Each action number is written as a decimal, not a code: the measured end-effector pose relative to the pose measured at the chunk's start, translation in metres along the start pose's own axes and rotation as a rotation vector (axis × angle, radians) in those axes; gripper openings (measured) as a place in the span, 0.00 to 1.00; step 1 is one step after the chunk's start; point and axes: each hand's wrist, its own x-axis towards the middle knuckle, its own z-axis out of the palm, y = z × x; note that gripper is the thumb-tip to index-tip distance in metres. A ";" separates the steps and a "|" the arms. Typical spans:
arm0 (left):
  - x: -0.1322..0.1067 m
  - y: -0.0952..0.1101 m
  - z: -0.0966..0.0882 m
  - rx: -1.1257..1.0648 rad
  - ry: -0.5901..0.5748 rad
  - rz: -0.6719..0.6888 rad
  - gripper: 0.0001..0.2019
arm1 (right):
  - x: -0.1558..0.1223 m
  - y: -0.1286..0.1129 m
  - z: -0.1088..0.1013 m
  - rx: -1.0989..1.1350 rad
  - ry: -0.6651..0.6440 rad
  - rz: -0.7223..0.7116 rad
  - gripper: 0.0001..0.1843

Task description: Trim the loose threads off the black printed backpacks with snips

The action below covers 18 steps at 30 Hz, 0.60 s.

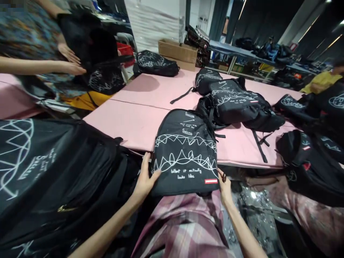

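Note:
A black backpack point(186, 154) with white scribble print and a small red tag lies flat, its lower end over the near edge of the pink table point(134, 122). My left hand point(145, 179) grips its lower left corner, thumb on top. My right hand point(224, 186) holds its lower right corner by the red tag, fingers curled round the edge. My plaid-clothed lap shows just below the bag.
A large pile of black backpacks point(53, 172) sits at my left. More backpacks point(236, 104) lie on the table's middle and right point(309, 165). Another person's hands point(71, 61) handle a black bag at the far left. A cardboard box point(178, 52) stands behind the table.

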 end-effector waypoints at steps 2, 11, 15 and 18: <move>0.006 0.007 0.000 -0.087 -0.056 -0.155 0.41 | -0.010 -0.001 0.005 -0.017 -0.015 -0.017 0.24; -0.070 -0.043 0.012 0.015 -0.120 -0.236 0.45 | -0.046 0.009 -0.036 -0.379 -0.139 -0.066 0.12; -0.068 -0.043 0.019 0.054 -0.121 -0.246 0.44 | 0.001 -0.036 -0.024 -0.665 -0.193 -0.394 0.19; -0.061 -0.036 0.023 0.077 -0.104 -0.251 0.42 | 0.047 -0.078 0.008 -1.063 -0.396 -0.517 0.27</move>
